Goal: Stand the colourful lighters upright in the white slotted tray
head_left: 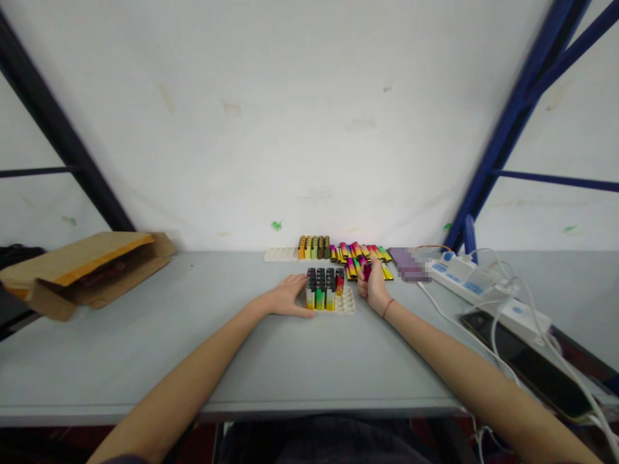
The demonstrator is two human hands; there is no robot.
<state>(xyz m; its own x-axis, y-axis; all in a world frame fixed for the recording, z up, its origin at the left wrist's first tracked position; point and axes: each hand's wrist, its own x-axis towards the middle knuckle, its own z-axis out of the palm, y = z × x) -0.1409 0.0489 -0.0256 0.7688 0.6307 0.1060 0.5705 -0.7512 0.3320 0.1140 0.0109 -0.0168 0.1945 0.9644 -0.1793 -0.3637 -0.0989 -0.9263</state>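
Note:
A white tray with holes (pixel 346 304) stands on the table, with rows of upright lighters (pixel 320 289) filling most of its left and middle. They have black tops and yellow, green or white bodies; a red one stands at the right. My left hand (pixel 285 298) grips the tray's left side, thumb along the front corner and fingers towards the back. Just right of the tray, my right hand (pixel 376 289) is closed around a dark red lighter (pixel 367 270), partly hidden by the fingers. Behind that hand lie loose colourful lighters (pixel 355 251) in a pile.
At the back stand another white tray (pixel 281 254) and a block of upright yellow-to-brown lighters (pixel 314 247). A brown paper bag (pixel 97 270) lies left. On the right are a purple pixelated item (pixel 409 264), a power strip (pixel 483 290) with cables and a dark phone (pixel 527 361).

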